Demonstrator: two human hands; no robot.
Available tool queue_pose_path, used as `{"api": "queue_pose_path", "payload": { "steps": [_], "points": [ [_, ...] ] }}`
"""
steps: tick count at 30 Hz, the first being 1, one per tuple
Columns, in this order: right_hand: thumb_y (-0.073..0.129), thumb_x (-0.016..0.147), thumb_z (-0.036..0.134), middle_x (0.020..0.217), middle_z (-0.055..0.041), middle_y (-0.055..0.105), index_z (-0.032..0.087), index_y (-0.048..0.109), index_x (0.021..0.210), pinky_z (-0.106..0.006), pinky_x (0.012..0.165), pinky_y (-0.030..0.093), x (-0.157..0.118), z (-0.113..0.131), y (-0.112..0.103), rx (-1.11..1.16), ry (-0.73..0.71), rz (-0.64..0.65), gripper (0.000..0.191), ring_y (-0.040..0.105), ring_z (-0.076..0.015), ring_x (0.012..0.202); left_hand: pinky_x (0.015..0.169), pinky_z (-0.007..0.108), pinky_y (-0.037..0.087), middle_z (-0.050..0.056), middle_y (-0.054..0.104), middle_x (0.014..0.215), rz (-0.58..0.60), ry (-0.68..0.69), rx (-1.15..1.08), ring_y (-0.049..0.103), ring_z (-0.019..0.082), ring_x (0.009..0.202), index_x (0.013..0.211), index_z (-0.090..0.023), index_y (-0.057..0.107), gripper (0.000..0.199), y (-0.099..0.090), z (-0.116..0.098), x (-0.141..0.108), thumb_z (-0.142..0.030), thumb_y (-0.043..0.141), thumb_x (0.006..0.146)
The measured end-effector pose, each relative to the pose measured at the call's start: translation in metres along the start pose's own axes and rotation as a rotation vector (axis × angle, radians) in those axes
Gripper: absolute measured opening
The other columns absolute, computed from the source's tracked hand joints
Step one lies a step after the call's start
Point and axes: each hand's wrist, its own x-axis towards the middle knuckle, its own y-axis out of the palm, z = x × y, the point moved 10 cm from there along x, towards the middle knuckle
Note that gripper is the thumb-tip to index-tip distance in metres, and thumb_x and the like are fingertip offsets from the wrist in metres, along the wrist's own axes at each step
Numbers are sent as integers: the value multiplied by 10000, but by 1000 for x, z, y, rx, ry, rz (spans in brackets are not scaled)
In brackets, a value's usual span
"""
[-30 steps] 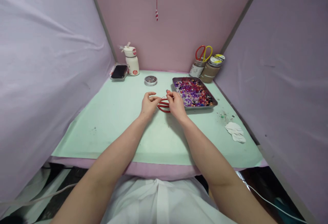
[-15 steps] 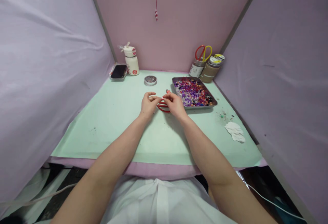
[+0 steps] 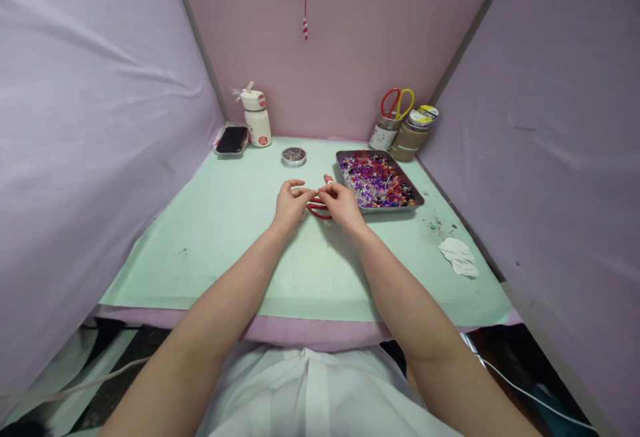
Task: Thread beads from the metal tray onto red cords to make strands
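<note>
My left hand and my right hand meet over the middle of the table, thumbs and forefingers pinched almost tip to tip. What sits between the fingertips is too small to make out. Red-handled scissors lie on the table just under the fingers, partly covered by my right hand. A small red and white item shows behind my right fingers. Right of that hand stands a metal tray filled with purple, red, clear and orange beads.
On the pale green tabletop are a round clear case, a white bottle, a phone, a jar holding scissors, a brown jar and a crumpled tissue. Fabric walls enclose the sides.
My right fingers have shifted very slightly at the pinch. Everything else looks the same.
</note>
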Motion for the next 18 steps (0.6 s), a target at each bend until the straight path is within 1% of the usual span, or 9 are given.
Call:
{"api": "queue_pose_path", "payload": {
  "steps": [3, 6, 11, 14, 18],
  "points": [
    [558, 752, 251, 682, -5, 622, 184, 554, 651, -292, 679, 512, -2, 2, 1, 36, 33, 3, 122, 607, -141, 683, 495, 206, 342, -25, 652, 702, 10, -10, -42, 535, 85, 519, 940, -196, 471, 415, 1, 1, 0, -229, 713, 604],
    [575, 750, 270, 680, -8, 622, 182, 545, 636, -276, 645, 504, -5, -2, 3, 96, 97, 15, 147, 597, -133, 664, 515, 211, 361, -16, 657, 714, 17, -29, -114, 557, 90, 548, 935, -190, 475, 428, 1, 1, 0, -212, 731, 592],
    [640, 713, 321, 701, -23, 636, 180, 561, 675, -244, 551, 462, -10, -25, 16, 283, 323, 102, 166, 597, -135, 648, 482, 201, 317, -14, 645, 697, 41, -79, -210, 516, 71, 507, 931, -180, 479, 426, 4, 1, -3, -186, 736, 591],
    [662, 672, 281, 611, 5, 563, 179, 540, 640, -217, 487, 409, -12, -33, 23, 380, 419, 157, 162, 559, -118, 590, 466, 197, 282, -30, 623, 663, 70, -109, -240, 484, 61, 480, 931, -179, 477, 422, 8, 1, -5, -188, 730, 593],
    [659, 649, 248, 576, 23, 500, 176, 534, 646, -190, 410, 293, -14, -34, 29, 449, 466, 236, 144, 491, -91, 533, 465, 198, 255, -43, 597, 620, 101, -138, -266, 458, 58, 464, 918, -177, 481, 430, 13, 2, -7, -185, 735, 572]
  ]
}}
